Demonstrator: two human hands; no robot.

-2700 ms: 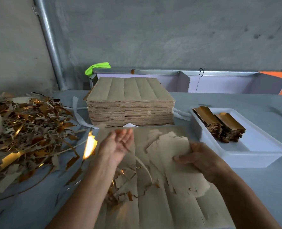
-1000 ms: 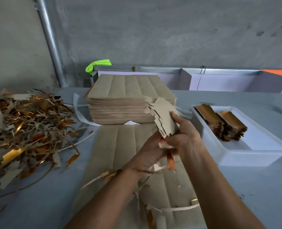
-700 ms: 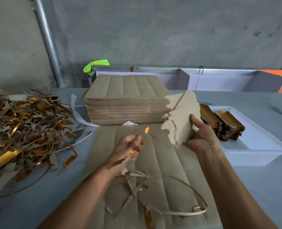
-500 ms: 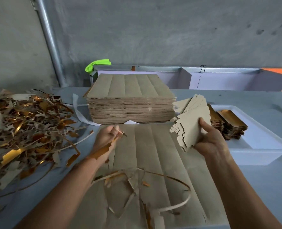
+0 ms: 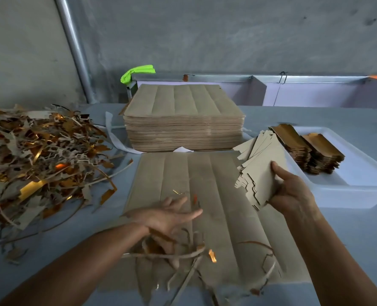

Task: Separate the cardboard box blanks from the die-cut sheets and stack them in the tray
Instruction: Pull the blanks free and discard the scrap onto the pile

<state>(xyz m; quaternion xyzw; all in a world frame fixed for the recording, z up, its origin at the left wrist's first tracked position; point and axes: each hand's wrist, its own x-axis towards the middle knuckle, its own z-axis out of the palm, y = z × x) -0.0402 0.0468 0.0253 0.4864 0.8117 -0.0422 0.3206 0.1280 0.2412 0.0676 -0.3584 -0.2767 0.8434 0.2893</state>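
The right hand (image 5: 290, 191) still grips the fanned bundle of box blanks (image 5: 258, 171), now lower and just beside the white tray (image 5: 359, 184), where two gold-faced stacks (image 5: 309, 149) sit. The left hand (image 5: 165, 219) has let go of its scrap and spreads its fingers wide, low over the die-cut sheet (image 5: 194, 180) and loose trim strips (image 5: 183, 257).

Fanned tan blanks (image 5: 261, 173) held upright beside white tray (image 5: 359, 184).
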